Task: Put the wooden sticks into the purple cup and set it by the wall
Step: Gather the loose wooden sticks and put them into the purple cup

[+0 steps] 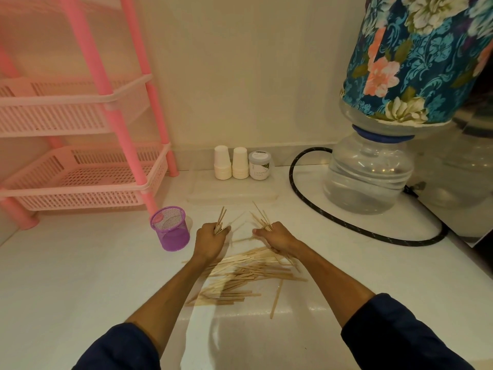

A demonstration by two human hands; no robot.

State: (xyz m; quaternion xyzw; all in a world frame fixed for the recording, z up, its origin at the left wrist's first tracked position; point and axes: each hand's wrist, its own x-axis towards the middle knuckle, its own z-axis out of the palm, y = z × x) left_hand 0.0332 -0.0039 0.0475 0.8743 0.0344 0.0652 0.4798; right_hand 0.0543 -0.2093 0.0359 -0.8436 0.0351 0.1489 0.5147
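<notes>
Flat, pale wooden sticks (248, 273) lie in a loose heap on the smooth white table (80, 276), near the middle. The left hand (210, 240) has its grip clenched around a small bundle of sticks, their ends fanning upward. The right hand (277, 237) likewise grasps a bunch. Just left of the left hand stands the purple cup (170, 228), a round wire-mesh cylinder, upright and apart from the far wall.

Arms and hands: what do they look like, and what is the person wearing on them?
Both forearms are bare, with dark navy sleeves pushed up near the elbows. The left hand and right hand wear no gloves. No rings, watch or bracelets show from this view.
</notes>
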